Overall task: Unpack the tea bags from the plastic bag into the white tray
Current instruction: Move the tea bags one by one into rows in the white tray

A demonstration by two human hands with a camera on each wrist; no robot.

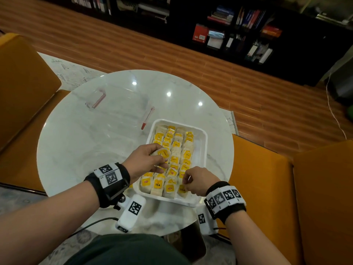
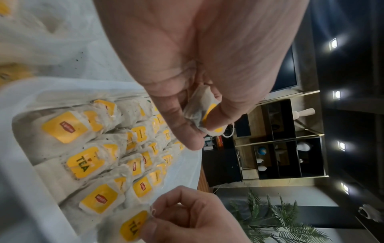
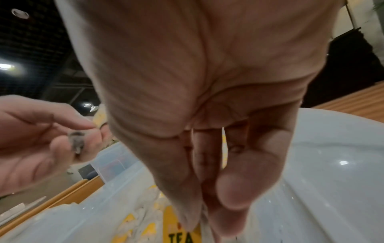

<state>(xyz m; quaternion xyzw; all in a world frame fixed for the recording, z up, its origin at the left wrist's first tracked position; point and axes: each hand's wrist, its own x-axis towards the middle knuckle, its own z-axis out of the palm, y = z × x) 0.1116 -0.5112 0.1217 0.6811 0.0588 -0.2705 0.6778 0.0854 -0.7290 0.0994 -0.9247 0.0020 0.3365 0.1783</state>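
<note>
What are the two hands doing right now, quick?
Left hand: its fingers grip a tea bag above the white tray.
Right hand: its fingers pinch a yellow tea tag at the tray's near end.

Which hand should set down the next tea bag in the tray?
Left. The left hand already holds a loose tea bag above the white tray. The right hand is busy pinching the tag of a tea bag at the tray's near right corner.

My head camera looking steeply down over the round table (image 1: 80,131), left wrist view rolled sideways, close along the fingers, right wrist view tight under the palm, all three sharing the white tray (image 1: 202,148).
</note>
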